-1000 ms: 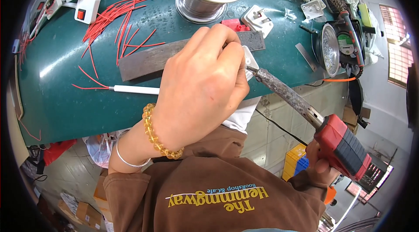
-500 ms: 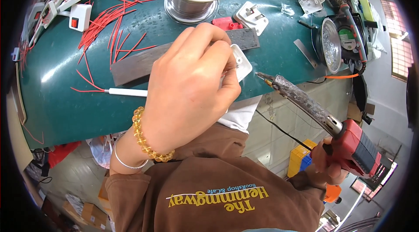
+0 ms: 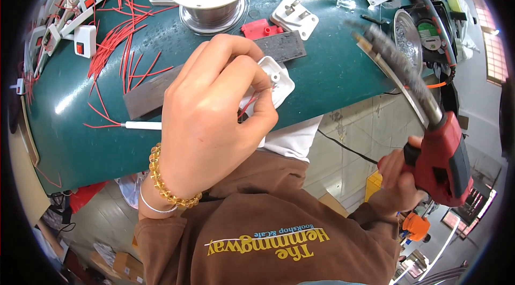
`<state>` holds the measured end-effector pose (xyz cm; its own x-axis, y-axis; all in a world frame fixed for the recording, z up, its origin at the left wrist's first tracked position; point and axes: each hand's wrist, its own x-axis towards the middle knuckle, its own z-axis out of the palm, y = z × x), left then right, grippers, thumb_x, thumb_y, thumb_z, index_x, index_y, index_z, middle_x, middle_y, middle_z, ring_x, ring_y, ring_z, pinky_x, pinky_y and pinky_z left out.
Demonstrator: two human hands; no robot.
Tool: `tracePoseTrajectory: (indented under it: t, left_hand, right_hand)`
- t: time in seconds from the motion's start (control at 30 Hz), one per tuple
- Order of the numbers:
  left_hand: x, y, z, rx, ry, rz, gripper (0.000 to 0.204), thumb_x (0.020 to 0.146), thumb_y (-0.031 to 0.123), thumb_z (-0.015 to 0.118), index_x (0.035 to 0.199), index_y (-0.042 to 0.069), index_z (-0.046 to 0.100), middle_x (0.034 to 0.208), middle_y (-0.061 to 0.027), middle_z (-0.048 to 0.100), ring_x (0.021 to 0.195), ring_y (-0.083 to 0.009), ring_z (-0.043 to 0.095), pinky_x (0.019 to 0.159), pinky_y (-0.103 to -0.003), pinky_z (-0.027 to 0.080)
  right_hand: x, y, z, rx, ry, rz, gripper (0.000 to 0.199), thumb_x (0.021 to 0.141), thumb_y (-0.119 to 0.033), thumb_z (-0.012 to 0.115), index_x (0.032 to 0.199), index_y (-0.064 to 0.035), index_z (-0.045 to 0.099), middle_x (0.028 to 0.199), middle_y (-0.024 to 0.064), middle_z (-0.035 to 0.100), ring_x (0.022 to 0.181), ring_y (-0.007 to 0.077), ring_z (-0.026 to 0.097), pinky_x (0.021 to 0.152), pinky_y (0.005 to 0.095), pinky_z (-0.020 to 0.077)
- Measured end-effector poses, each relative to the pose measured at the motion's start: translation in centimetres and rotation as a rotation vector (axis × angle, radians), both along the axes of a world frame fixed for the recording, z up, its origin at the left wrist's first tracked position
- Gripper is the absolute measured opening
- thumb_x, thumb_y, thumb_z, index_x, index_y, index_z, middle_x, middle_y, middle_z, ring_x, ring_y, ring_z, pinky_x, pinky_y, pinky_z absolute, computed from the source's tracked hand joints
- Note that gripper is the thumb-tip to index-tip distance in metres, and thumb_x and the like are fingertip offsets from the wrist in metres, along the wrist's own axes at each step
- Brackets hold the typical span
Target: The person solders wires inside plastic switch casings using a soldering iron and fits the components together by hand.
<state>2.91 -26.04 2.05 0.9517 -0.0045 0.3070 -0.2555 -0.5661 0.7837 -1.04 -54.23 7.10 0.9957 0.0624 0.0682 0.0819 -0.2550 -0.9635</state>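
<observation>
My left hand [image 3: 212,108] pinches with thumb and fingertips over a small white plastic shell [image 3: 282,85] at the table's near edge. A short red wire [image 3: 247,107] shows beneath the fingers, and its grip point is partly hidden. From under the wrist a white cable [image 3: 142,125] runs leftward, ending in two bare-lying red leads. My right hand [image 3: 399,183] is wrapped around the red and black handle of a soldering gun [image 3: 444,161]. Its crusted barrel and tip are motion-blurred and point up and left, apart from the shell.
A dark flat bar [image 3: 153,94] lies behind my left hand. Beyond it stand a solder spool [image 3: 212,16], a red plastic piece [image 3: 261,29] and a white pronged plug part [image 3: 295,18]. Red wires [image 3: 115,43] and switches [image 3: 85,41] spread left. A metal dish [image 3: 403,43] sits right.
The soldering gun's tip has swung up and away from the white shell, toward the metal dish. More of the shell and the red wire shows beside my left hand. The view has shifted slightly.
</observation>
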Motion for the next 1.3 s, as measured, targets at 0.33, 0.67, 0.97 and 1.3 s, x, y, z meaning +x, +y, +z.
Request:
tracePoseTrajectory:
  t: [0.33, 0.67, 0.97, 1.3]
  left_hand:
    - [-0.5, 0.0, -0.1, -0.049, -0.004, 0.027, 0.013, 0.065, 0.000, 0.068, 0.072, 0.002, 0.057, 0.089, -0.0080, 0.058, 0.077, -0.0265, 0.059, 0.064, -0.036, 0.048]
    - [-0.4, 0.2, -0.4, -0.036, -0.149, -0.003, 0.013, 0.068, 0.002, 0.068, 0.076, 0.001, 0.058, 0.090, -0.0096, 0.059, 0.082, -0.0279, 0.059, 0.068, -0.037, 0.049]
    - [-2.0, -3.4, 3.2, -0.415, -0.157, -0.002, 0.060, 0.073, 0.007, 0.077, 0.127, -0.002, 0.053, 0.110, -0.0163, 0.061, 0.088, -0.0256, 0.062, 0.076, -0.034, 0.050]
    - [-1.4, -4.0, 2.9, -0.115, -0.086, 0.055, 0.061, 0.068, 0.009, 0.073, 0.125, 0.000, 0.055, 0.087, -0.0117, 0.061, 0.065, -0.0218, 0.059, 0.059, -0.031, 0.050]
  right_hand:
    - [11.5, 9.0, -4.5, -0.351, -0.649, 0.156, 0.020, 0.085, 0.003, 0.064, 0.105, -0.0011, 0.063, 0.097, 0.0054, 0.068, 0.094, 0.0167, 0.060, 0.092, 0.0292, 0.0417]
    - [13.8, 11.6, -6.4, -0.447, -0.927, 0.163, 0.052, 0.071, 0.002, 0.072, 0.120, 0.0012, 0.054, 0.101, 0.0145, 0.065, 0.085, 0.0216, 0.064, 0.076, 0.0297, 0.0500]
    - [5.9, 12.9, -1.9, 0.484, -0.269, -0.060, 0.053, 0.086, 0.008, 0.057, 0.133, 0.0022, 0.035, 0.099, 0.0129, 0.063, 0.088, 0.0146, 0.060, 0.078, 0.0269, 0.0481]
    - [5.1, 9.4, -5.8, 0.118, -0.471, 0.006, 0.060, 0.083, 0.013, 0.048, 0.138, 0.0017, 0.027, 0.125, 0.0285, 0.053, 0.114, 0.0285, 0.054, 0.099, 0.0400, 0.0399]
